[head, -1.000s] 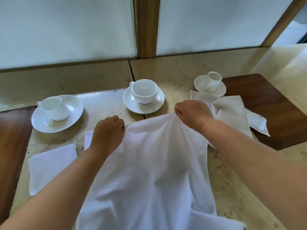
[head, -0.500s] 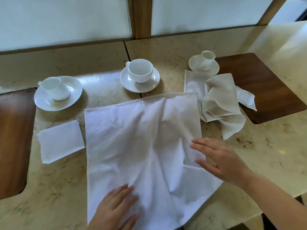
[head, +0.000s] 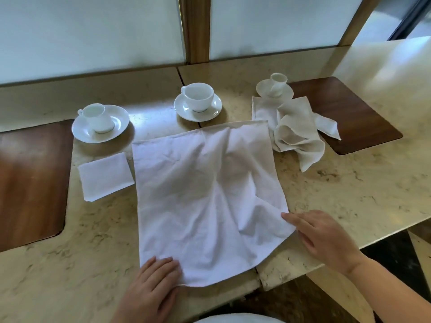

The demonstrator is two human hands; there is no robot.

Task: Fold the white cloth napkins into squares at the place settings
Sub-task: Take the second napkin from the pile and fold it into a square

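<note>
Marble countertop (head: 349, 194) runs under frosted panels. Spread flat before the middle cup and saucer (head: 198, 106), the open napkin (head: 200, 197) awaits folding. Left, a folded napkin (head: 106, 176) lies finished; far right, a crumpled one (head: 293, 127). Right hand (head: 324, 238) spreads fingers at the near-right corner; left hand (head: 151, 290) presses flat, fingers together, anchoring the near edge.

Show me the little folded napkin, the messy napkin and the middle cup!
folded napkin (head: 106, 176), head view, middle of its top face.
crumpled napkin (head: 293, 127), head view, on the bunched folds.
middle cup (head: 198, 96), head view, on its front wall.
</note>
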